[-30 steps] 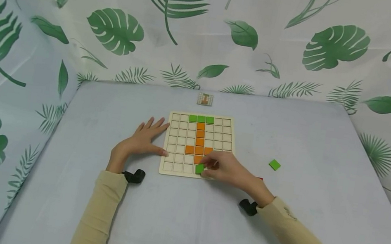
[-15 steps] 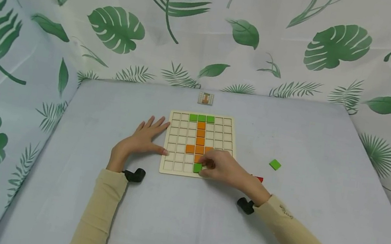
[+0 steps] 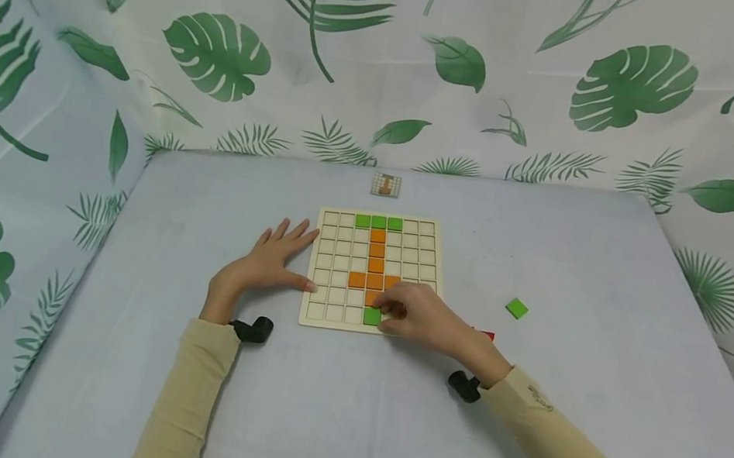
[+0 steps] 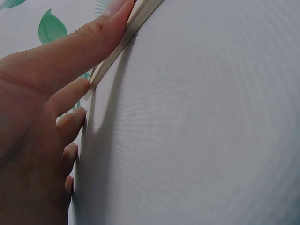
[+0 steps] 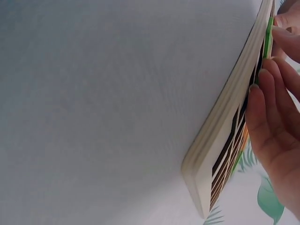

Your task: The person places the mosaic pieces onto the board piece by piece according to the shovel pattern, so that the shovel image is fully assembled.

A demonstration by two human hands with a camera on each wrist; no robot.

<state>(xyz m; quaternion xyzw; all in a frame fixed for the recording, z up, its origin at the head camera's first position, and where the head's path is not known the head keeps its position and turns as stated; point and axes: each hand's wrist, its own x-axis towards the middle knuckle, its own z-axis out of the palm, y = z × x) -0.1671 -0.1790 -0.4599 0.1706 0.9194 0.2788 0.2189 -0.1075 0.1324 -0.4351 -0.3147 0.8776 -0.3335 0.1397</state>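
Note:
A cream grid board [image 3: 331, 286] lies on the table. Green tiles [image 3: 379, 222] fill three cells of its top row, and orange tiles [image 3: 376, 250] run down the middle column with a short crossbar. My right hand [image 3: 421, 316] pinches a green tile [image 3: 372, 316] at the bottom row; in the right wrist view that tile [image 5: 268, 37] shows edge-on at the fingertips, standing slightly proud of the board. Whether it sits fully in its cell I cannot tell. My left hand [image 3: 265, 260] is spread, with thumb and fingertips touching the board's left edge.
A loose green tile [image 3: 516, 308] lies right of the board. A red piece [image 3: 484, 335] shows partly behind my right wrist. Beyond the board sits a small patterned card [image 3: 386, 185]. Leaf-printed cloth [image 3: 461, 62] hangs at the back and sides.
The green tile in my right hand has shifted slightly left and now lines up more squarely with the bottom row. More of the red piece shows. My left hand stays put.

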